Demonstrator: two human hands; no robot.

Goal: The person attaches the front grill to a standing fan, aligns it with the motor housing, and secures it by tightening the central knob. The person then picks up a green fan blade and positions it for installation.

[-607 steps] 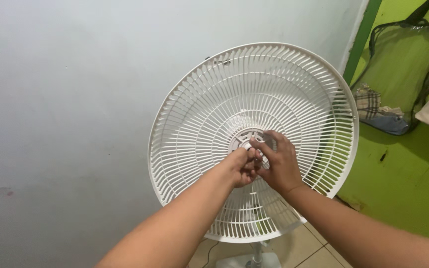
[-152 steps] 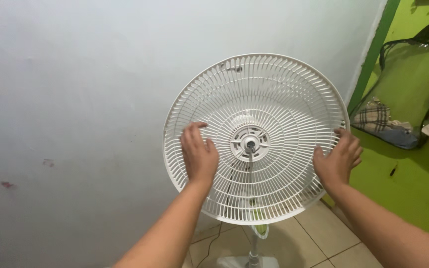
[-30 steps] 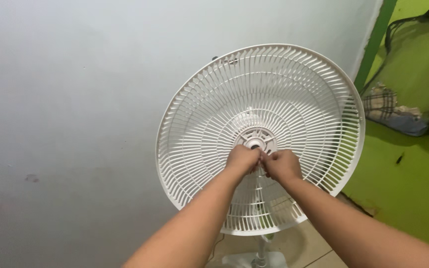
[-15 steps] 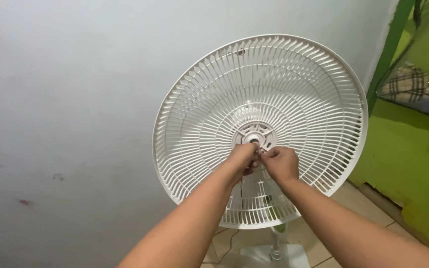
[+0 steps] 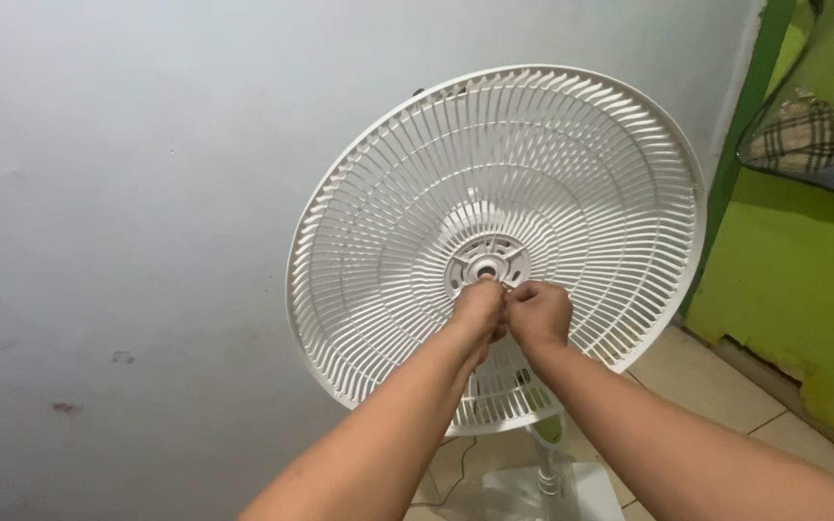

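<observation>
Hidden and cut-off parts, fan centre and frame edges

Left hand (image 5: 478, 307) and right hand (image 5: 539, 314) bunch together just below the hub (image 5: 487, 263); whatever the fingertips pinch is covered, too small to tell. Both hands block the grille (image 5: 388, 241) ribs behind them. Forearms run off the bottom edge. Fan base (image 5: 547, 487) is cut by the bottom edge, pole partly behind the right arm. Bag (image 5: 808, 135) at top right is cropped by the frame, contents blurred.
</observation>
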